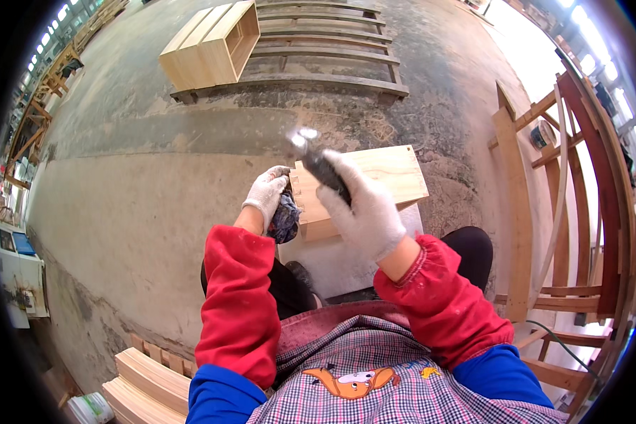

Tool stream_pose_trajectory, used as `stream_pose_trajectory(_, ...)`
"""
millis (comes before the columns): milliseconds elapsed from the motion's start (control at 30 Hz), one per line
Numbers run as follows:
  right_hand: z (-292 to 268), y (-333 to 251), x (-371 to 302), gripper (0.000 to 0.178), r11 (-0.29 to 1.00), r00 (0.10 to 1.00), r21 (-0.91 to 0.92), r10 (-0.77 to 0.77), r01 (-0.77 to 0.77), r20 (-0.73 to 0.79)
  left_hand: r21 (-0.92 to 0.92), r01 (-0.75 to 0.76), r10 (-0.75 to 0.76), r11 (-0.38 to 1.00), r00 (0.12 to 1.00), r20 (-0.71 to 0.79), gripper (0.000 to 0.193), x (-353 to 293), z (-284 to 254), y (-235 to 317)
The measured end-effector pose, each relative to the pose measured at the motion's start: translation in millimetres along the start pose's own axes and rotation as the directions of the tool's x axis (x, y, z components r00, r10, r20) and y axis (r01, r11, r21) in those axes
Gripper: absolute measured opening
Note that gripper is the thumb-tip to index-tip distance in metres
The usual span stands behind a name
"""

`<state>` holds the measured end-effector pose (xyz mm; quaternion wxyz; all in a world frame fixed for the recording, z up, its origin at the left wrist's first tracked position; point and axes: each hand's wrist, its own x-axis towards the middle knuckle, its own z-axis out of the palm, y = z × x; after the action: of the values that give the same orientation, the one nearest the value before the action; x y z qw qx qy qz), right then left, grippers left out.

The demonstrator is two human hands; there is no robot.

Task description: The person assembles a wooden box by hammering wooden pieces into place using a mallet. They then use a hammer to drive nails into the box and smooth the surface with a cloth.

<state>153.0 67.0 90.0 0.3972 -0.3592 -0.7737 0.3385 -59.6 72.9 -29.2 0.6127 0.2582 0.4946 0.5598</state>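
Note:
In my right hand [366, 208] is a hammer [325, 173] with a black grip, raised above a pale wooden box [381, 166]. Its shiny metal head is blurred. My left hand [267, 192], also in a white glove, is closed on a dark crumpled cloth [284, 219] against the box's left end. Finger joints line that end of the box. Some of the left fingertips are hidden behind the cloth and the box edge. The box rests on a light-coloured block [339, 265] between my knees.
A larger wooden box [208, 53] stands on a slatted pallet [325, 78] ahead. Wooden frames [544, 212] lean at the right. Stacked boards [145, 389] and a white bucket [90, 408] are at the lower left. A white machine [21, 275] stands at the far left.

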Motion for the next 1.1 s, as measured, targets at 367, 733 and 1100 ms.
stream_pose_trajectory(367, -13.3, -18.3, -20.5, 0.044, 0.997, 0.996, -0.045, 0.058, -0.055, 0.067, -0.058, -0.027, 0.031, 0.998, 0.997, 0.064, 0.032, 14.2, -21.8, -18.7)
stream_pose_trajectory(733, -33.9, -21.4, -47.1, 0.036, 0.975, 0.974, 0.063, 0.209, -0.215, 0.088, -0.109, 0.045, -0.040, 0.993, 0.998, 0.043, 0.031, 17.3, -23.0, -21.5)
stream_pose_trajectory(1100, -87.6, 26.1, -70.7, 0.031, 0.932, 0.932, -0.003, 0.363, -0.363, -0.008, 0.532, -0.177, 0.108, 0.828, 0.982, 0.157, 0.081, -49.3, 9.7, 20.6)
